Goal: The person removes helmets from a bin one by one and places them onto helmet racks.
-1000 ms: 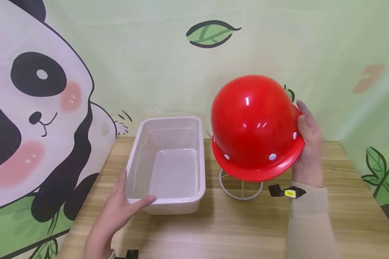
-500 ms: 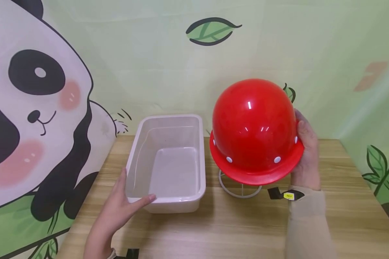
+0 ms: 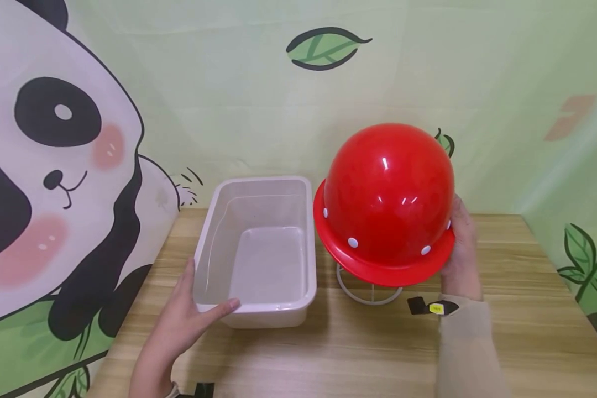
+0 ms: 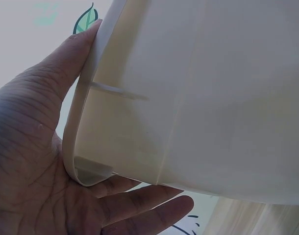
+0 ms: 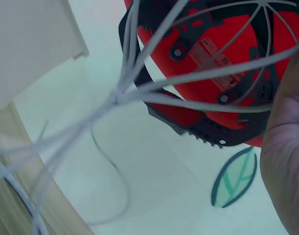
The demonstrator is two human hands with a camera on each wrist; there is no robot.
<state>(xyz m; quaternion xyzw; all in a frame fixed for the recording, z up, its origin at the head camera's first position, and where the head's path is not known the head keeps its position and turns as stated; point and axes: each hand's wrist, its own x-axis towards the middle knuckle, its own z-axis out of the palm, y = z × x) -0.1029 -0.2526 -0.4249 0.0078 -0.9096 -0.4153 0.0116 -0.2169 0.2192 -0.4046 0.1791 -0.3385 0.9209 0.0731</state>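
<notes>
My right hand grips the brim of a glossy red hard hat at its right side; the helmet's crown faces up. Part of that hand is behind the brim. Below the helmet shows the base ring of a white wire stand, its upper part covered. From underneath, the right wrist view shows the stand's wires running up by the black inner harness. My left hand rests against the near-left corner of a beige plastic basin, thumb along the rim, straight fingers along the outer wall.
The basin has nothing in it and stands left of the stand on a wood-grain table. Behind the table hangs a pale green backdrop with a panda at left. A black strap tag sits at the right wrist.
My right hand has shifted left and down with the hard hat, which sits lower over the wire stand and tilts slightly differently. The left hand and the basin have stayed in place.
</notes>
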